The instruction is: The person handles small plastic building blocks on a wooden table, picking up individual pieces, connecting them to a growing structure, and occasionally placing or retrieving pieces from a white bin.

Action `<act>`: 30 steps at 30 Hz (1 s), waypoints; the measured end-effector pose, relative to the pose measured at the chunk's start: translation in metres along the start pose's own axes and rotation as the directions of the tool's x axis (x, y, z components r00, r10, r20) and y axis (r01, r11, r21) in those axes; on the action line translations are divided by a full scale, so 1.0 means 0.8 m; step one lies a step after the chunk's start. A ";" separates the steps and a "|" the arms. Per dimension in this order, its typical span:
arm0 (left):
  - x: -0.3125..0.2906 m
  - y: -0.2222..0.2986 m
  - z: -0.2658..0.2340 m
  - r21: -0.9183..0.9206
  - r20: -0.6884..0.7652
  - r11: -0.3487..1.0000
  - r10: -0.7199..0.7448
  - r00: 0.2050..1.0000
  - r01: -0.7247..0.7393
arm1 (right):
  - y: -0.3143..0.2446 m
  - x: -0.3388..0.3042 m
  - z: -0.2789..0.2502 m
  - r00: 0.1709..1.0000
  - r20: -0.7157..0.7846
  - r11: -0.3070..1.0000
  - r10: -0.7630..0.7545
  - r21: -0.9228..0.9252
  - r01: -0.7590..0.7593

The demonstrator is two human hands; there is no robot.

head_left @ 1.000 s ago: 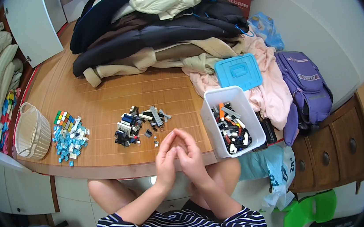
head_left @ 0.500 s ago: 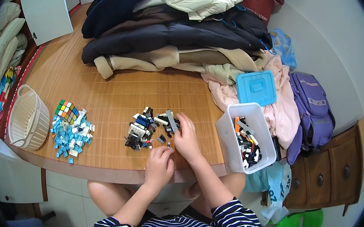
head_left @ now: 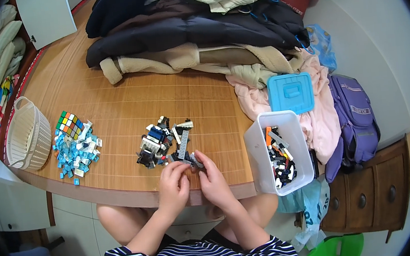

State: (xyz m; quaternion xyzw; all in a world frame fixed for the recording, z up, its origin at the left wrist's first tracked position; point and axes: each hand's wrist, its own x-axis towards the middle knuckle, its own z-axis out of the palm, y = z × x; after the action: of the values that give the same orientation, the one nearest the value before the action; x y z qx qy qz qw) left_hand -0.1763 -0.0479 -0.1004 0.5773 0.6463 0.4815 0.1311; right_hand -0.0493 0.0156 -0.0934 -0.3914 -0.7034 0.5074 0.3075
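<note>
Near the table's front edge, my left hand [head_left: 172,186] and my right hand [head_left: 215,183] are close together, fingertips almost meeting. Both are closed in a pinch around small dark grey building bricks [head_left: 196,161], partly hidden by the fingers. Just beyond them lies a loose pile of black, white, grey and blue building bricks [head_left: 151,143]. A long light grey studded brick [head_left: 183,144] rests on the pile's right side, apart from my fingers.
Left: a heap of light-blue and white bricks [head_left: 75,150], a puzzle cube [head_left: 69,125] and a cream basket [head_left: 28,134]. Right: a white bin [head_left: 253,148] with bricks inside, a blue lid [head_left: 291,93] and a purple backpack [head_left: 356,117]. Piled coats [head_left: 180,35] cover the far side.
My right hand has drawn back from the long grey brick, which now lies among the pile. Both hands have come together around the small dark grey bricks.
</note>
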 end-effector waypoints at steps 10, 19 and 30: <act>-0.020 0.018 -0.014 -0.799 0.385 0.193 -0.563 0.731 0.569 | 0.009 0.008 0.003 0.992 -0.125 0.968 -0.031 -0.251 -0.002; 0.000 0.036 0.008 -0.804 0.462 0.088 -0.529 0.711 0.588 | 0.011 0.002 0.023 0.987 -0.144 0.971 -0.078 -0.234 0.042; -0.010 0.044 0.037 -0.872 0.328 0.101 -0.606 0.725 0.479 | 0.017 -0.004 0.034 0.967 -0.234 0.989 0.104 0.128 -0.075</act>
State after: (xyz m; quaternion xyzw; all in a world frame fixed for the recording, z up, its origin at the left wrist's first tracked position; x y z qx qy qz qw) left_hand -0.1304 -0.0456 -0.0915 0.0895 0.4270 0.7034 0.5611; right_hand -0.0670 0.0024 -0.1143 -0.4625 -0.6112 0.5105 0.3898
